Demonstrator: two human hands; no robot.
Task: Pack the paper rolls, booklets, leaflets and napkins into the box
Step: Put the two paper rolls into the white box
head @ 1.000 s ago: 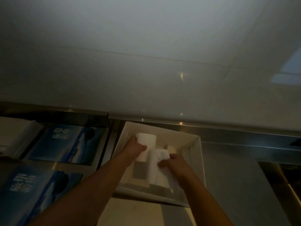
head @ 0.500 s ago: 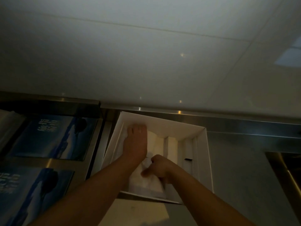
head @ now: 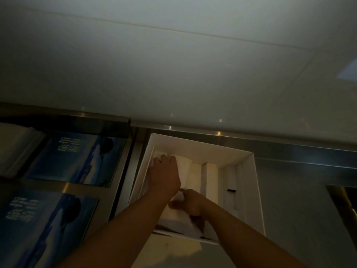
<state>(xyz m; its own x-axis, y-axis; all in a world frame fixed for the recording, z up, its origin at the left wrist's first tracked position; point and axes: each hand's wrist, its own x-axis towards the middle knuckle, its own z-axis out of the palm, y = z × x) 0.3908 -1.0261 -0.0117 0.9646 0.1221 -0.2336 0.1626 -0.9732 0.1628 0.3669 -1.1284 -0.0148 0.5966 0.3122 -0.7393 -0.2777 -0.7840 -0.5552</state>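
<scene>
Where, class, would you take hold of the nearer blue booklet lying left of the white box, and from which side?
Grip the nearer blue booklet at its right edge, next to the box, coming from the right. It lies flat and thin, so probably a thumb-over, fingers-under pinch at an edge works best. Both hands, left hand and right hand, are already in the box.

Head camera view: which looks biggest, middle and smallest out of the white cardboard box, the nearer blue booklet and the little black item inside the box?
1. Nearer blue booklet, though closeness to the camera may inflate it against the box.
2. White cardboard box.
3. Little black item, clearly smallest.
</scene>
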